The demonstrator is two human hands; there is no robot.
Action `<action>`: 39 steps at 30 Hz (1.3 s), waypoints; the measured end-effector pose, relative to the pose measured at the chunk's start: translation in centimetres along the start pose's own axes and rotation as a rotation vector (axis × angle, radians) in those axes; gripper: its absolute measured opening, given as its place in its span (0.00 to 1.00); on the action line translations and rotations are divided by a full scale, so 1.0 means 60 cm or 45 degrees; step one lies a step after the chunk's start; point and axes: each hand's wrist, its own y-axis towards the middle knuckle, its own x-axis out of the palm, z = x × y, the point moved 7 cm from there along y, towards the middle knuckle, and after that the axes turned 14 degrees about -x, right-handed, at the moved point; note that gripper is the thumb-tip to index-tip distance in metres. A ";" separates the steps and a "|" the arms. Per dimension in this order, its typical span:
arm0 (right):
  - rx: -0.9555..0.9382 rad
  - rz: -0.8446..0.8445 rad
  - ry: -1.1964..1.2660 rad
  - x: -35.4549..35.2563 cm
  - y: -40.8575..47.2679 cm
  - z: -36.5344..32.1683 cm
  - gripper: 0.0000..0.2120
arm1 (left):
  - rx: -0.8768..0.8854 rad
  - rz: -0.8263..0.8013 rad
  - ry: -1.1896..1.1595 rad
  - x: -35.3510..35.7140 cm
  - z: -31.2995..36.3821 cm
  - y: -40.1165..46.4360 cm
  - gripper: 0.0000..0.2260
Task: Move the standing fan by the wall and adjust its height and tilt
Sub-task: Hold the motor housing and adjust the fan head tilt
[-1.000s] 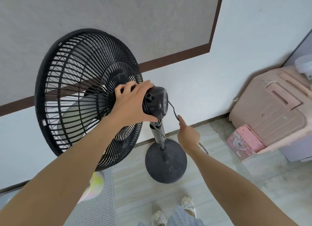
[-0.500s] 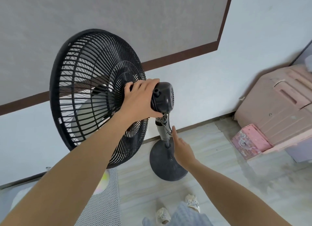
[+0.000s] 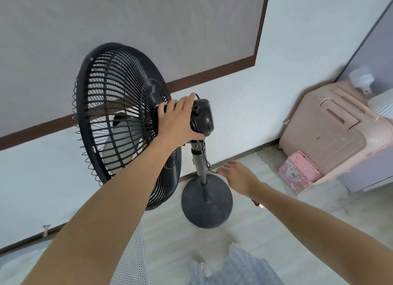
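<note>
A black standing fan [image 3: 119, 119] stands close to the wall [image 3: 287, 72], its round cage facing left and its round base [image 3: 207, 204] on the pale floor. My left hand [image 3: 175, 121] is clamped over the fan's motor housing [image 3: 202, 116], just behind the cage. The grey pole [image 3: 198, 163] runs down from the housing to the base, with a black cord along it. My right hand [image 3: 237, 175] hovers with fingers spread just right of the pole, near its lower part, touching nothing that I can see.
A pink plastic cabinet [image 3: 331, 131] and a small pink box [image 3: 299, 172] sit at the right by the wall. A perforated white mat [image 3: 134, 261] lies on the floor at lower left. My feet and blue trouser legs [image 3: 234, 267] are below the base.
The view has shifted, putting the fan more to the right of the frame. My right hand has dropped lower beside the pole and spread its fingers. My left hand keeps its grip on the housing.
</note>
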 end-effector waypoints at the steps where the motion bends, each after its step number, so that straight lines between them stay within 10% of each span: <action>1: -0.068 0.049 0.000 -0.013 0.003 0.000 0.11 | 0.003 -0.011 -0.010 0.000 -0.001 0.000 0.50; 9: -0.140 0.460 0.088 -0.173 0.050 0.017 0.09 | 0.047 -0.136 0.004 -0.002 -0.024 -0.004 0.45; 24: -0.147 0.611 -0.005 -0.295 0.173 -0.012 0.15 | 0.109 -0.179 -0.149 -0.008 -0.031 -0.011 0.43; 39: 0.589 0.519 1.037 -0.181 0.206 0.136 0.08 | 0.083 -0.181 -0.233 -0.011 -0.036 -0.017 0.45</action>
